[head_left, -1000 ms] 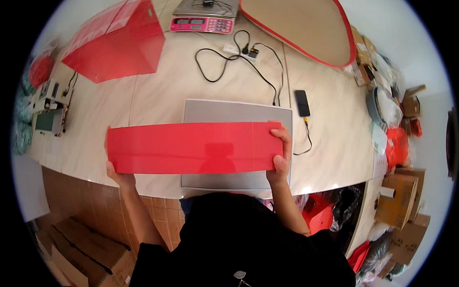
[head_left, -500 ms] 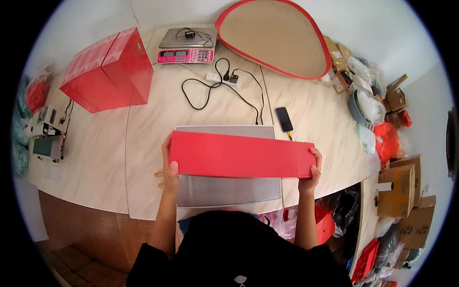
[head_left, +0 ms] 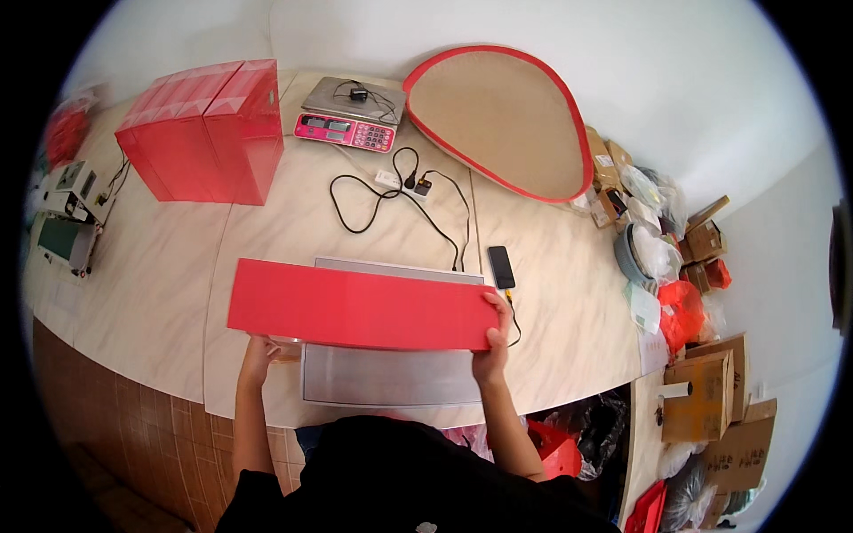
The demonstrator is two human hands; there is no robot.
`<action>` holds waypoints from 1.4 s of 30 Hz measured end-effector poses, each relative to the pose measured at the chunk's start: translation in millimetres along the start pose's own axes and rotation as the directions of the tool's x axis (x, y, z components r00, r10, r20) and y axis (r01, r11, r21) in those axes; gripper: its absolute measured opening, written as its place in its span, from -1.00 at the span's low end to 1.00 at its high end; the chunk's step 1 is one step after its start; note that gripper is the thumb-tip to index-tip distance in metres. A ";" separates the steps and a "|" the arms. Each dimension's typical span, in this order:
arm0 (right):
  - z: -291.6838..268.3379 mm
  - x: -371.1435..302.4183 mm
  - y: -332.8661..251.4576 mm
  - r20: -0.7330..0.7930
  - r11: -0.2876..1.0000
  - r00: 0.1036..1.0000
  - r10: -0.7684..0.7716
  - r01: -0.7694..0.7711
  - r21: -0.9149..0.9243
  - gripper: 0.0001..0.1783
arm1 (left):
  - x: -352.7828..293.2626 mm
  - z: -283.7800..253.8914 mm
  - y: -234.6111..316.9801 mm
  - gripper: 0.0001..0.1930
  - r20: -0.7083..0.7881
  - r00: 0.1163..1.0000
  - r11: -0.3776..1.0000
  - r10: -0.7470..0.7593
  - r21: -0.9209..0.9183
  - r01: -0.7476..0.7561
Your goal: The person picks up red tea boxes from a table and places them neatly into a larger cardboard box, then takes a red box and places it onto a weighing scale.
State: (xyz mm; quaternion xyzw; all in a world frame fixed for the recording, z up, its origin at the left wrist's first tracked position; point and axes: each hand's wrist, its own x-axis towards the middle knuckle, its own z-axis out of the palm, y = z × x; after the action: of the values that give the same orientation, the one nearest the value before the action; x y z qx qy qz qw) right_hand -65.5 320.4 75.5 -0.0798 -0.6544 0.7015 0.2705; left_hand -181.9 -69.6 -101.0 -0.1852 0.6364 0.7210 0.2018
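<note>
A long red box [head_left: 364, 306] slants across the front of the table, above a framed grey panel [head_left: 391, 377] that it partly covers. My right hand [head_left: 493, 338] grips its right end, thumb on the near face and fingers over the edge. Below the box's near left edge is my left hand [head_left: 258, 349]. Its fingers look curled and are partly hidden by the box. Just beside them lies a small pale, shiny thing [head_left: 286, 340], too covered to name.
Several red boxes [head_left: 204, 133] stand at the back left. A scale [head_left: 346, 129], a power strip with black cables [head_left: 400, 184] and a phone [head_left: 502, 266] lie beyond the panel. A red-rimmed tan board [head_left: 498, 120] leans on the wall; cartons [head_left: 697, 400] crowd the right.
The box has shifted left. My left hand has left its left end and moved down beneath its near edge; my right hand still holds the right end. The view has tilted and shifted.
</note>
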 end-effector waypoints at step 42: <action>-73.1 2.1 9.4 0.348 0.940 0.927 0.139 -0.013 -0.340 -0.58 | -168.5 197.1 229.0 -0.28 0.326 0.613 0.687 0.719 -0.203 -0.698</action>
State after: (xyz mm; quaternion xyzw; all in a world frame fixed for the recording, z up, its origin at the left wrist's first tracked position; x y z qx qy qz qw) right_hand -35.7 385.4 57.5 -0.0175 -0.7984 0.5938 0.0985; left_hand -161.3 91.8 204.3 0.2191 0.5854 0.7805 0.0150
